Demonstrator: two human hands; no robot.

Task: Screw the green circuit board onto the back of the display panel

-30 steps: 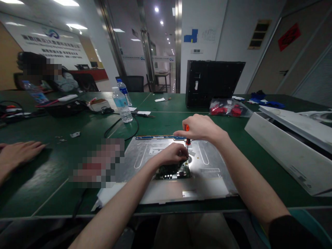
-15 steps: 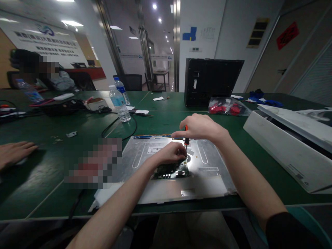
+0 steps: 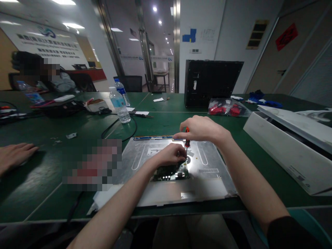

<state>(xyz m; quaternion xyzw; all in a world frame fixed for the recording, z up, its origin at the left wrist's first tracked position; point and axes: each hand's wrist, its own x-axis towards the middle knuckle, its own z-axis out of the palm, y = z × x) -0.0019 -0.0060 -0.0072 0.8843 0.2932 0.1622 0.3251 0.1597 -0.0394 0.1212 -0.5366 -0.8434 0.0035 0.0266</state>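
Observation:
A flat silvery metal panel [image 3: 220, 169], like the back of a display, lies before me on the table. On it sits a green circuit board [image 3: 172, 173], partly covered by my left hand [image 3: 171, 154]. The fingers of that hand are pinched together near the board's upper right corner; whatever is between them is hidden. My right hand [image 3: 204, 127] grips the top of a red and black screwdriver [image 3: 187, 140] from above. The screwdriver stands almost upright, its tip down at the board's corner beside my left fingertips.
A black monitor-like casing [image 3: 212, 83] stands at the back, with a bag of red items [image 3: 228, 108] before it. Right is a white box [image 3: 280, 152]; left, water bottles [image 3: 119, 105] and a cable [image 3: 136, 126]. Another person's hand [image 3: 17, 155] rests at far left.
The whole view has shifted very slightly. Both hands and the screwdriver keep practically the same place over the board.

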